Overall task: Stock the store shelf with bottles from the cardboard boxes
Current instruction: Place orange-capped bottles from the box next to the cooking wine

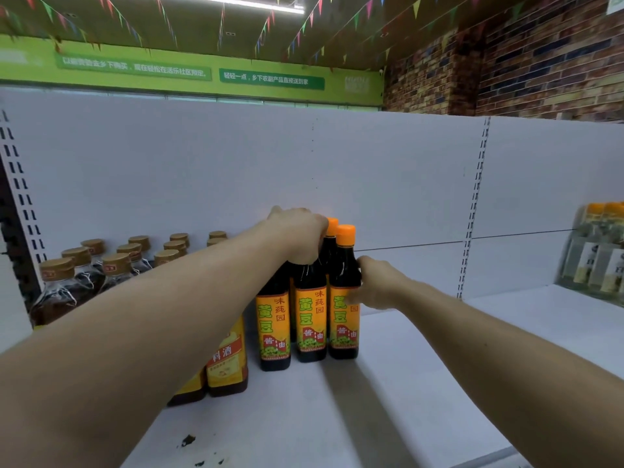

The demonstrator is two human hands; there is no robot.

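Observation:
Several dark soy sauce bottles [310,319] with orange caps and orange-yellow labels stand close together on the white shelf [388,400]. My left hand [300,234] is clamped over the tops of the left and middle bottles, hiding their caps. My right hand [374,285] presses against the side of the rightmost bottle [344,298], fingers around its shoulder. No cardboard box is in view.
Brown bottles with gold caps [111,265] and yellow-labelled cooking wine bottles [226,359] fill the shelf's left part. Pale bottles with orange caps [597,248] stand at the far right. A white back panel [371,180] rises behind. Bare shelf lies right of the soy bottles.

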